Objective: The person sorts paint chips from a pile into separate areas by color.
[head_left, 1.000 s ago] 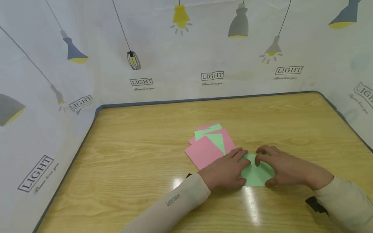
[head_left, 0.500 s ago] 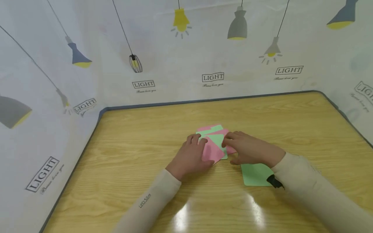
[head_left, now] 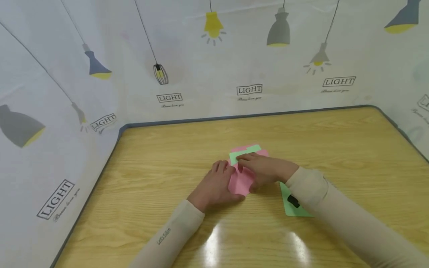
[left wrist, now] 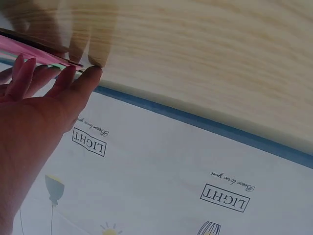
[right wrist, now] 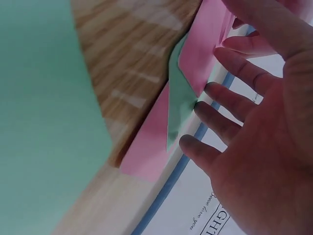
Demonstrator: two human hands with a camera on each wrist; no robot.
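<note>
A pink paper card (head_left: 242, 180) lies on top of a loose stack of pink and green cards. My left hand (head_left: 214, 187) lies over its left side, with fingers at the far edge and thumb at the near corner. On the stack's right side, my right hand (head_left: 263, 170) reaches over the cards, hiding part of them. In the right wrist view its fingers (right wrist: 222, 120) are spread and fairly straight, fingertips at the stack's edge. A green card (head_left: 236, 156) shows behind the pink one. In the left wrist view the fingers (left wrist: 80, 88) extend beside the stack's edge.
A separate green card (head_left: 291, 210) lies on the wooden table (head_left: 161, 167), partly under the right forearm. A white backdrop (head_left: 201, 67) printed with lamps and the word LIGHT walls in the back and sides. A black strap (head_left: 293, 201) hangs below the right sleeve.
Both hands have left the separate green card and moved left to the stack. In the last half second the right hand has come further left over the cards; the left hand has barely moved.
</note>
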